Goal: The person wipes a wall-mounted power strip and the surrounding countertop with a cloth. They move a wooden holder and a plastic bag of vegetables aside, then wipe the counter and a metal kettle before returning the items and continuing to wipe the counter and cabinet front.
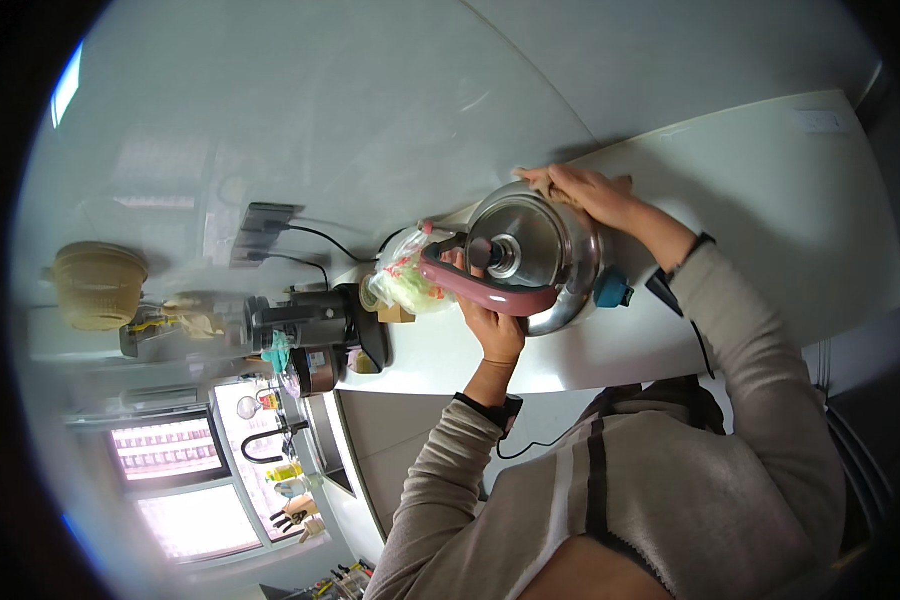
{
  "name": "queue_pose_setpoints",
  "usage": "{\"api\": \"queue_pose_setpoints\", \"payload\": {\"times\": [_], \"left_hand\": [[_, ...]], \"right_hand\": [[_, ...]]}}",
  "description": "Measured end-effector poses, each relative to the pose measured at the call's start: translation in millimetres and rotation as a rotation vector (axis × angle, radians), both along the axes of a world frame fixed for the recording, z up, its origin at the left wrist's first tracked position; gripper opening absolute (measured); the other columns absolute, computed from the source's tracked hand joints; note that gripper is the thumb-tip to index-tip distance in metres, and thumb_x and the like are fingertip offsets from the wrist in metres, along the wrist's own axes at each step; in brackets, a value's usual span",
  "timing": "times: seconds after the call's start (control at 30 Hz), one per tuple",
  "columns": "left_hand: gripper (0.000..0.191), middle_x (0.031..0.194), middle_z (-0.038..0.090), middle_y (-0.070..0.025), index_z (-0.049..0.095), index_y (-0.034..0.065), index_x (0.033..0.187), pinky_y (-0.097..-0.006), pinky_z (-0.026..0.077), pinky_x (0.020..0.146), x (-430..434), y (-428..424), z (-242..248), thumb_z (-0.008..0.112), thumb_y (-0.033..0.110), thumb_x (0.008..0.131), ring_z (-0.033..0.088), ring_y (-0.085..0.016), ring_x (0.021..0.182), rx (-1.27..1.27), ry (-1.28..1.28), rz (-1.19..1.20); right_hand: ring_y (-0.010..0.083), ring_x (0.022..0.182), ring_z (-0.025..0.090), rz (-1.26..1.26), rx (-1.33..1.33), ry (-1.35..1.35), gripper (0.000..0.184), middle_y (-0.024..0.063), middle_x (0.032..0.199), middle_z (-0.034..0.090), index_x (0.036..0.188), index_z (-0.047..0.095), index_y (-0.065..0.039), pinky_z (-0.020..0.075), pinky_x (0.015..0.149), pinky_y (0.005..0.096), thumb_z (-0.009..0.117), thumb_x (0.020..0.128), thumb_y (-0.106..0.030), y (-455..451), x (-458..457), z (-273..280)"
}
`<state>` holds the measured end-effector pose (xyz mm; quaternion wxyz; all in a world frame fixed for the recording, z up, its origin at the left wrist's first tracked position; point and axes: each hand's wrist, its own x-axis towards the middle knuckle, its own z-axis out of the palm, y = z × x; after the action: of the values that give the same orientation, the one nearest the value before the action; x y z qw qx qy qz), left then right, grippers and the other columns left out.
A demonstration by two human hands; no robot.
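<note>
A stainless steel kettle (pixel 577 244) with a pink handle (pixel 487 289) and a teal spout cap (pixel 612 289) is over the white counter, its round lid facing me. My left hand (pixel 495 326) holds the kettle on its left side, by the handle; the handle hides part of the fingers. In my right hand (pixel 588 193) is a brown cloth (pixel 562 189), pressed against the kettle's far right side. Just left of the kettle sits a clear plastic bag (pixel 412 281) with something pale green inside.
A black countertop appliance (pixel 315 319) stands left, its cords running to wall sockets (pixel 266 232). A beige basket (pixel 98 285) hangs on the wall. Beyond are a black faucet (pixel 262 446) and a knife block (pixel 300 508). The white counter (pixel 780 210) extends right.
</note>
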<state>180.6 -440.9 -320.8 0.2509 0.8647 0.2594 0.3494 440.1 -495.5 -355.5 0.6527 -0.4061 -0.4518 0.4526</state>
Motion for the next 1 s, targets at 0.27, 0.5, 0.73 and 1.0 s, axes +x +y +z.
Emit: {"api": "queue_pose_setpoints", "payload": {"times": [0.27, 0.5, 0.73, 1.0], "left_hand": [[0.061, 0.151, 0.034, -0.0257, 0.045, 0.0023, 0.143, -0.0495, 0.015, 0.117, 5, -5, 3, 0.052, 0.036, 0.094, 0.025, -0.043, 0.143, -0.015, -0.027, -0.003], [0.063, 0.149, 0.036, -0.0277, 0.041, -0.0007, 0.144, -0.0502, 0.02, 0.115, -1, -3, -4, 0.054, 0.036, 0.094, 0.03, -0.046, 0.14, 0.11, 0.005, 0.05], [0.056, 0.141, 0.042, -0.0273, 0.046, -0.0003, 0.14, -0.0494, 0.028, 0.111, 1, -6, -5, 0.055, 0.032, 0.095, 0.038, -0.046, 0.13, 0.122, -0.014, 0.104], [0.041, 0.135, 0.047, -0.0231, 0.055, 0.0031, 0.128, -0.05, 0.032, 0.107, 4, -6, 4, 0.055, 0.028, 0.095, 0.043, -0.044, 0.124, 0.086, 0.009, 0.087]], "right_hand": [[0.0172, 0.126, 0.051, 0.095, -0.54, 0.281, 0.057, 0.0059, 0.14, 0.055, 0.14, 0.053, -0.012, 0.0372, 0.107, 0.0307, 0.034, 0.103, -0.051, 29, 4, -50], [0.021, 0.124, 0.051, 0.009, -0.523, 0.684, 0.067, 0.0094, 0.14, 0.053, 0.142, 0.046, -0.009, 0.0387, 0.107, 0.0346, 0.029, 0.102, -0.06, -32, -23, -69], [0.0203, 0.128, 0.048, -0.098, -0.448, 0.753, 0.067, 0.0061, 0.144, 0.049, 0.144, 0.043, -0.01, 0.0379, 0.109, 0.0348, 0.028, 0.102, -0.061, -70, -52, -50], [0.0178, 0.123, 0.051, -0.341, -0.545, 0.703, 0.068, 0.0054, 0.139, 0.051, 0.147, 0.039, -0.009, 0.0422, 0.102, 0.0308, 0.036, 0.101, -0.059, -97, -79, -56]]}}
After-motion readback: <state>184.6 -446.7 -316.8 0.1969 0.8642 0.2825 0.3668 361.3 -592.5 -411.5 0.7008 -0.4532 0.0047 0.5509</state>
